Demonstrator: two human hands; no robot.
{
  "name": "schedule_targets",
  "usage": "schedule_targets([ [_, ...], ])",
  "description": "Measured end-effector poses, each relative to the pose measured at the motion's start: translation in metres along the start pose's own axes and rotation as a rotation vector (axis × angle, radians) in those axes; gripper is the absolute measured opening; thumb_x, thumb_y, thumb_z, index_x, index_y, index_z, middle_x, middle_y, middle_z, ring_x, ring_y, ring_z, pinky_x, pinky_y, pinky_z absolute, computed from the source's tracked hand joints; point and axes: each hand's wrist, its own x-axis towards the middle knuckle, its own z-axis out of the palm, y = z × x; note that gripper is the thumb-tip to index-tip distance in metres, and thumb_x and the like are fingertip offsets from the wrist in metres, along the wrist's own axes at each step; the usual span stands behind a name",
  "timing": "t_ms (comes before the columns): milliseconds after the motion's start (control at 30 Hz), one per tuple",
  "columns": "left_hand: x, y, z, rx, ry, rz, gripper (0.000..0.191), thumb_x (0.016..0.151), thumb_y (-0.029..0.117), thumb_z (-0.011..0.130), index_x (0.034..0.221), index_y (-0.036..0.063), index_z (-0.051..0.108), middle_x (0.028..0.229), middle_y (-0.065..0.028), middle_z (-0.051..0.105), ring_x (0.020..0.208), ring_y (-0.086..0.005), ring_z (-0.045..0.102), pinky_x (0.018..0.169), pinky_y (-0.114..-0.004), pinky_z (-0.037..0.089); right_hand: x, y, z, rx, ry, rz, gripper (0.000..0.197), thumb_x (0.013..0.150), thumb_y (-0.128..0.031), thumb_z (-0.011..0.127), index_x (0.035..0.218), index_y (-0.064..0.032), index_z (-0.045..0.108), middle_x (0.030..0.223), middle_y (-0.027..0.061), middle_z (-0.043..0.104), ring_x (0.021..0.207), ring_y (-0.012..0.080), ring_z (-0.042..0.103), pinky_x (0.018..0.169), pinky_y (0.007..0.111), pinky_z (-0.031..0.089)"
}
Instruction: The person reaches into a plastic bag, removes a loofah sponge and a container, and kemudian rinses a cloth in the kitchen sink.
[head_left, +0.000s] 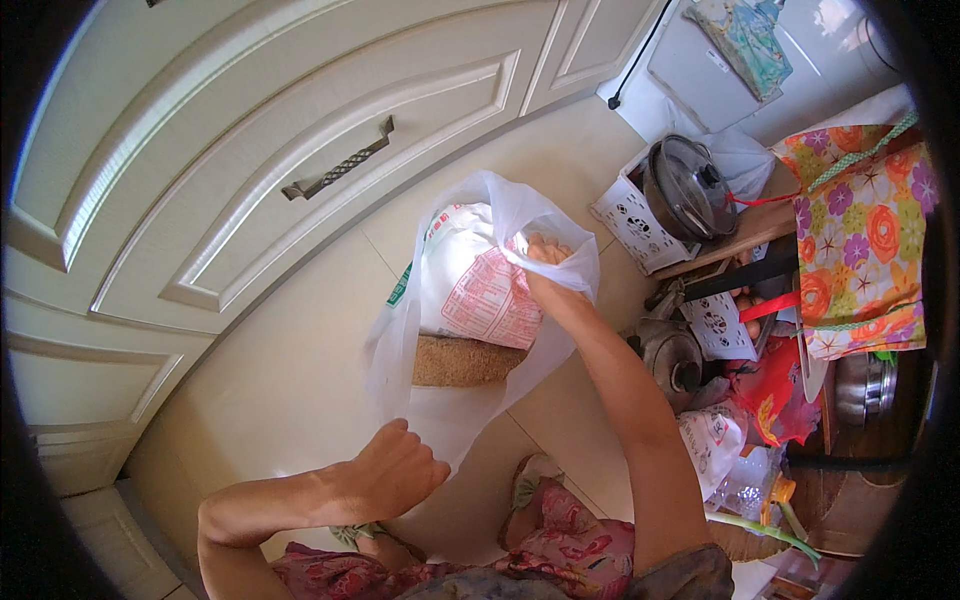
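A thin white plastic bag (465, 420) stands with its mouth open on the tiled floor before me. My left hand (401, 466) is closed on the near edge of the bag and pulls it taut. My right hand (550, 255) reaches inside, its fingers curled at the gathered top of a white sack (457, 270) with red and green print. The sack leans in the bag, partly covered by the plastic. Below it shows a brown, rough-textured thing (469, 360), whose kind I cannot tell.
Cream cabinet fronts with a twisted metal handle (337, 161) run along the left. At right are a lidded pot (690, 187) above a white plastic basket (637, 217), a dark kettle-like pot (670, 352), a flowered cloth (862, 247) and a clear bottle (750, 480).
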Motion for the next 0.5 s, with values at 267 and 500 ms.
schedule_targets([
  [267,-0.021,-0.002,0.008,0.092,0.264,-0.128,0.003,0.073,0.008,0.056,0.074,0.0090,0.059,0.068,-0.0073,0.061,0.084,-0.0248,0.059,0.090,-0.039,0.038,-0.042,-0.023,-0.006,-0.116,0.211,-0.105,0.061,0.079,-0.031,0.063,0.118,0.0122,0.046,0.123,0.0314,0.043,0.120,0.0449,0.035,0.098,0.052,0.032],
  [500,-0.039,-0.005,0.008,0.112,0.299,-0.167,0.005,0.075,0.006,0.053,0.072,0.0075,0.058,0.064,-0.0076,0.060,0.082,-0.0251,0.058,0.105,-0.046,0.028,-0.091,-0.078,-0.013,-0.025,0.272,-0.641,0.039,0.072,-0.011,0.066,0.105,0.0058,0.054,0.105,0.0221,0.053,0.100,0.0390,0.051,0.082,0.045,0.049],
])
